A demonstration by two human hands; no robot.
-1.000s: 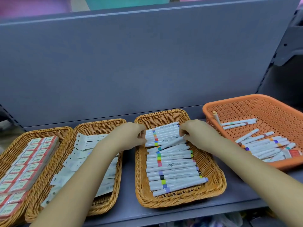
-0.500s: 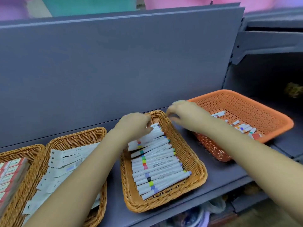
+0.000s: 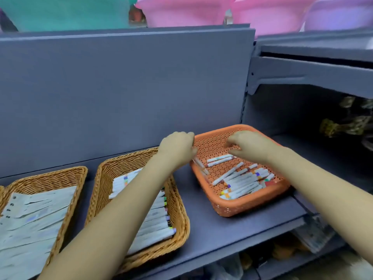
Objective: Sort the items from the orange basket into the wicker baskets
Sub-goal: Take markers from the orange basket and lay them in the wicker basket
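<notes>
Both hands hovered over the orange basket [image 3: 228, 211] at the shelf's [image 3: 222, 235] right end. The left hand [image 3: 177, 148] was curled at its left rim; whether it held anything couldn't be told. The right hand's [image 3: 250, 145] fingers hung loosely bent above the markers [image 3: 240, 182].

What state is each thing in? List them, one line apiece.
Orange basket: on the shelf, still holding markers.
Markers: loose, piled at the near end.
Middle wicker basket: filled with markers in a row.
Left wicker basket: filled with white packets.
Left hand: curled at the orange rim.
Right hand: over the markers, holding nothing visible.
</notes>
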